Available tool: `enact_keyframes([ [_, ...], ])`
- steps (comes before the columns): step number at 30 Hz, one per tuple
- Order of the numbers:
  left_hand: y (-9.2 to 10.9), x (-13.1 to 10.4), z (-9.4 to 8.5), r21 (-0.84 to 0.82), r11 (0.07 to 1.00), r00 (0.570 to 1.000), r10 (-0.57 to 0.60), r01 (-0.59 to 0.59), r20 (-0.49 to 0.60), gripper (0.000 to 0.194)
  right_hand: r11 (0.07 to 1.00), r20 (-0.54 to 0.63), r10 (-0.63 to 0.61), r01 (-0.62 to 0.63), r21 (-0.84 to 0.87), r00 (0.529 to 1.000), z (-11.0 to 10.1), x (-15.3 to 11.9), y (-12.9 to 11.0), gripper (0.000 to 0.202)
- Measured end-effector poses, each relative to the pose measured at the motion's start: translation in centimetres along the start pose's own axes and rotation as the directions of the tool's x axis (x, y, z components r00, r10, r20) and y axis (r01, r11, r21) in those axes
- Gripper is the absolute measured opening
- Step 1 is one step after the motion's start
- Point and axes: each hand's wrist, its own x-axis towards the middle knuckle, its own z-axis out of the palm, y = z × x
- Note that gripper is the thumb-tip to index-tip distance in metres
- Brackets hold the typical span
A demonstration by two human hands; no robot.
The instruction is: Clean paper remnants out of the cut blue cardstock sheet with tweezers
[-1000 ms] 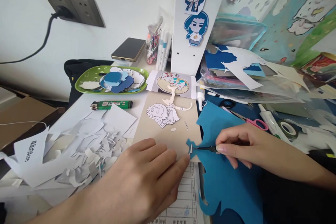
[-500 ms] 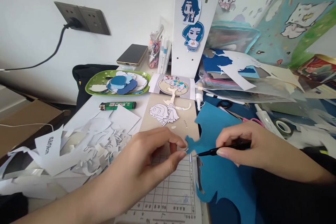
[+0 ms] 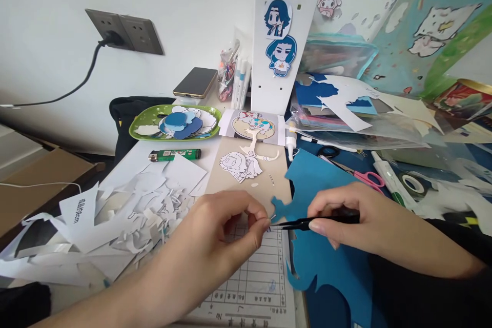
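Observation:
My left hand (image 3: 230,236) is pinched closed over the printed form (image 3: 261,277); what sits between its fingertips is too small to name. My right hand (image 3: 346,215) grips black tweezers (image 3: 298,224), whose tips reach the left fingertips. Beneath the right hand lies a cut blue sheet (image 3: 326,261) with ragged edges. Behind the hands, a line-drawn paper figure (image 3: 236,165) rests on a beige board (image 3: 219,179), near a cream paper cutout (image 3: 254,148).
Paper scraps (image 3: 149,220) are heaped at the left, with a green lighter (image 3: 175,155) and a green tray (image 3: 138,128) of cutouts behind. Pink-handled scissors (image 3: 371,179), a glue tube (image 3: 388,174) and tape (image 3: 413,184) lie right. A white stand (image 3: 269,97) rises at the back.
My right hand has moved slightly left, bringing the tweezer tips to my left fingertips. The left thumb and finger have closed together. The view has shifted a little.

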Motion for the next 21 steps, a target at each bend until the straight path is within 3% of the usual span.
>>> enact_keyframes([
  [3, -0.1, 0.0, -0.1, -0.121, 0.991, 0.992, -0.071, 0.058, -0.106, 0.015, 1.0, -0.031, -0.007, 0.008, 0.022, 0.999, -0.2, 0.0, 0.2, 0.021],
  [6, -0.5, -0.2, -0.3, -0.346, 0.936, 0.98, -0.122, 0.062, -0.156, 0.015, 0.992, -0.128, -0.063, 0.076, 0.098, 0.99, -0.1, 0.2, 0.8, 0.026],
  [10, -1.0, -0.8, -0.4, -0.579, 0.808, 0.987, -0.157, 0.109, -0.033, 0.028, 0.935, -0.25, -0.124, 0.198, 0.295, 0.96, 0.6, 0.5, 1.6, 0.03],
  [14, -1.1, -1.1, -0.5, -0.601, 0.786, 0.989, -0.128, 0.147, 0.074, 0.043, 0.856, -0.241, -0.165, 0.261, 0.447, 0.956, 1.3, 1.0, 2.0, 0.035],
  [21, -1.4, -1.1, -0.2, -0.571, 0.816, 0.996, -0.061, 0.089, 0.068, 0.041, 0.857, -0.203, -0.185, 0.259, 0.446, 0.962, 1.9, 0.7, 1.7, 0.033],
])
